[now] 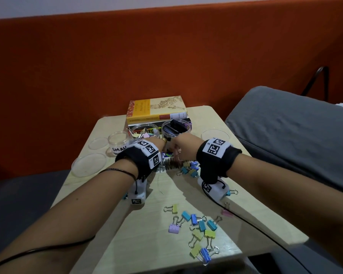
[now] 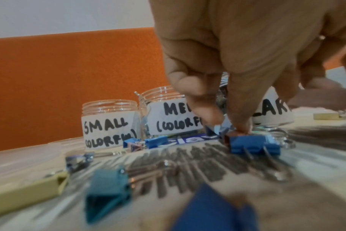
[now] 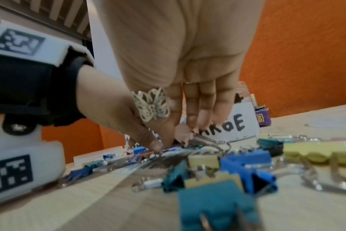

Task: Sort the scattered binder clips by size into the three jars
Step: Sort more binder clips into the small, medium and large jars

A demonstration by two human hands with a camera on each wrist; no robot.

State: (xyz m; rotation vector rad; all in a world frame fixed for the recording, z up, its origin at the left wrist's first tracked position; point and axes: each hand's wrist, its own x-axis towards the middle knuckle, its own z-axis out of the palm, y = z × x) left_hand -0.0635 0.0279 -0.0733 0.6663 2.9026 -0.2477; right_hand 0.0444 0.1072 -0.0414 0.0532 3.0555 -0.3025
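Both hands meet in front of the jars. My left hand (image 1: 165,149) points its thumb and forefinger down and pinches a small clip (image 2: 220,126) on the table beside a blue binder clip (image 2: 255,144). My right hand (image 1: 175,155) curls its fingertips (image 3: 195,125) round the silver wire handle of a clip (image 3: 206,139). Three clear jars stand behind: SMALL (image 1: 118,142), MEDIUM (image 1: 145,132) holding several coloured clips, LARGE (image 1: 174,128) holding dark clips. Pastel clips (image 1: 194,224) lie scattered near the front edge, and more clips (image 1: 190,169) lie under my right wrist.
Three clear lids lie on the table: two at the left (image 1: 89,164) (image 1: 98,143), one at the right (image 1: 215,135). Stacked books (image 1: 156,109) sit behind the jars. A grey sofa cushion (image 1: 295,135) borders the wooden table (image 1: 166,194) on the right. Cables trail from both wrists.
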